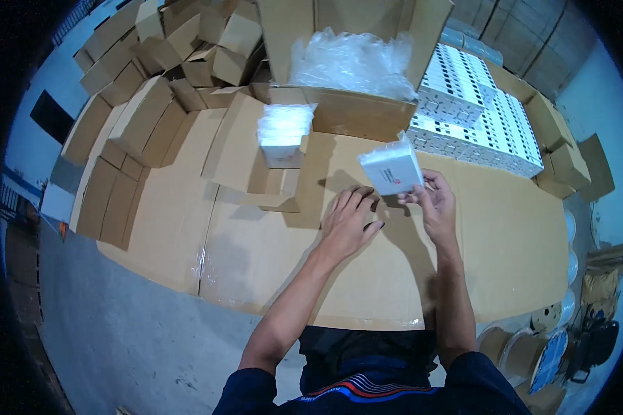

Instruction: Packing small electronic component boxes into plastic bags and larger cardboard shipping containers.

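Note:
Between the thumb and fingers of my right hand (pixel 432 207) is a small white box in a clear plastic bag (pixel 392 168), held tilted above the cardboard-covered table. My left hand (pixel 349 220) lies low over the cardboard just left of it, fingers apart and holding nothing. Left of that hand stands an open cardboard carton (pixel 218 142) with its flaps spread. Several bagged white boxes (pixel 284 131) fill the far part of this carton, while its near part shows bare cardboard.
Behind stands a large carton (pixel 367 111) holding clear plastic bags (pixel 349 62). Stacked white boxes (pixel 481 117) cover the back right. Empty cartons (pixel 145 121) line the left edge and pile up at the back left. Cable spools (pixel 522 353) sit on the floor at right.

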Demonstrator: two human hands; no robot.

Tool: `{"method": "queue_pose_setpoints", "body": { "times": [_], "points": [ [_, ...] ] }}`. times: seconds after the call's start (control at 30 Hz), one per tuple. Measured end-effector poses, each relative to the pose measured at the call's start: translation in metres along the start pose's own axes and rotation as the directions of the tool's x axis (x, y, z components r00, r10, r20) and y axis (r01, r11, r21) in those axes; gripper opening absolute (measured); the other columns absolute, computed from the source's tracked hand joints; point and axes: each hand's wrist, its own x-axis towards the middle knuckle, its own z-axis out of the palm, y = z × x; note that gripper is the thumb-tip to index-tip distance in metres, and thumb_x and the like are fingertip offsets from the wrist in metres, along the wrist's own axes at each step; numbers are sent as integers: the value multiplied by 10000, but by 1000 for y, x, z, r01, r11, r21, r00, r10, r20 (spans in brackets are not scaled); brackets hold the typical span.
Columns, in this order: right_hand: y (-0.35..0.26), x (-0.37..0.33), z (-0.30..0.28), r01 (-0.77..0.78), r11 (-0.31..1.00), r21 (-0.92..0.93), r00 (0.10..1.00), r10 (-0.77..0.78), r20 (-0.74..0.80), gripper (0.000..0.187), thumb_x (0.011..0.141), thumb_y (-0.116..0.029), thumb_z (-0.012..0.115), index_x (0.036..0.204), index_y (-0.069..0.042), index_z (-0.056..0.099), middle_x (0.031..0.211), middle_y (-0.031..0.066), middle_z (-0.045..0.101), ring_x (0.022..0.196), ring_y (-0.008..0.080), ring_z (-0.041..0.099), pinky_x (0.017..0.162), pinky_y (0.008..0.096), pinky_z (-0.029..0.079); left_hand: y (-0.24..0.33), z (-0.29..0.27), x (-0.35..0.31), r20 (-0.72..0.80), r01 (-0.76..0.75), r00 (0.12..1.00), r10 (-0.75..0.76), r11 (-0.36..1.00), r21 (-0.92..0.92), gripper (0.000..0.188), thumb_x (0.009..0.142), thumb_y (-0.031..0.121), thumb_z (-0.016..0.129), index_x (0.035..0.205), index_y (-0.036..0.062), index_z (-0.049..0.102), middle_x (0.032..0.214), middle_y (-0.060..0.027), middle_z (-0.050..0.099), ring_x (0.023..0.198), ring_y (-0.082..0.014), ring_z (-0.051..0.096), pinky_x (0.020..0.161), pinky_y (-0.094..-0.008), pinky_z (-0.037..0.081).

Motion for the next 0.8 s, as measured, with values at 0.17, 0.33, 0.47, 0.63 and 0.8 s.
{"method": "queue_pose_setpoints", "body": {
  "times": [0.17,0.33,0.47,0.63,0.8],
  "points": [
    [-3,27,115,30,979,200,989,-58,138,228,1012,17,471,1235,59,451,1168,173,574,965,244,688,859,353,605,-22,-6,-25,-72,29,997,-24,998,63,506,783,229,752,1209,8,592,1314,-185,534,1264,-362,462,1096,-462,357],
    [5,53,175,81,983,163,956,-123,268,275,1000,21,490,1267,59,438,1155,164,584,1005,237,673,859,349,580,-29,-2,-36,3,55,998,-56,997,50,545,800,239,718,1218,-71,559,1337,-267,487,1284,-421,431,1111,-488,342],
    [4,70,190,227,958,-174,912,-146,383,231,974,21,536,1203,37,507,1020,136,648,953,183,672,818,323,559,-39,-8,-42,-13,16,1000,-15,1000,19,480,802,246,717,1139,-77,608,1291,-272,518,1270,-425,442,1115,-493,331],
    [-10,79,204,419,776,-471,864,-181,471,203,934,-3,598,1132,21,559,942,167,666,896,232,684,794,350,545,-43,-19,-45,-31,32,999,-31,999,35,447,814,238,709,1111,-84,623,1292,-274,524,1271,-419,445,1121,-494,321],
    [-16,70,222,515,668,-537,843,-279,461,210,904,-24,624,1092,29,548,942,239,640,848,402,642,754,443,507,-48,-14,-46,47,66,996,-73,987,150,533,852,264,673,1244,-86,579,1382,-268,480,1347,-411,391,1164,-484,276]
  ]
}}
